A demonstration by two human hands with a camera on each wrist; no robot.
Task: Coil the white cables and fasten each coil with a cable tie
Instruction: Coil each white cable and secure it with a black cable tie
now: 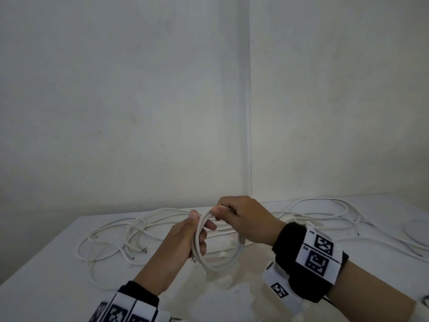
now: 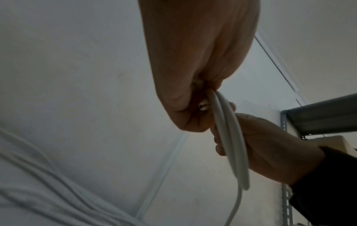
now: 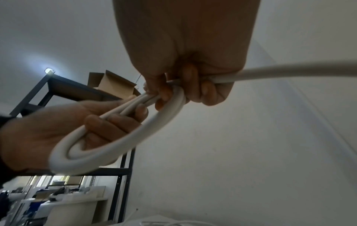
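A small coil of white cable (image 1: 224, 261) is held upright above the table, between both hands. My left hand (image 1: 197, 231) grips the coil's left side, thumb on top and fingers curled through the loop. My right hand (image 1: 228, 211) pinches the top of the coil, and a strand (image 3: 289, 70) runs out from its fist to the right. In the left wrist view the coil (image 2: 230, 137) hangs edge-on from the left hand (image 2: 193, 116), with a cut cable end (image 2: 203, 106) poking out beside it. The right wrist view shows the coil (image 3: 108, 146) in the left hand (image 3: 58, 130).
Loose white cables lie tangled on the white table (image 1: 41, 270), one bunch at the left (image 1: 120, 238) and long loops at the back right (image 1: 325, 211). Walls meet in a corner behind. A dark metal shelf (image 3: 58, 87) carries a cardboard box (image 3: 112, 84).
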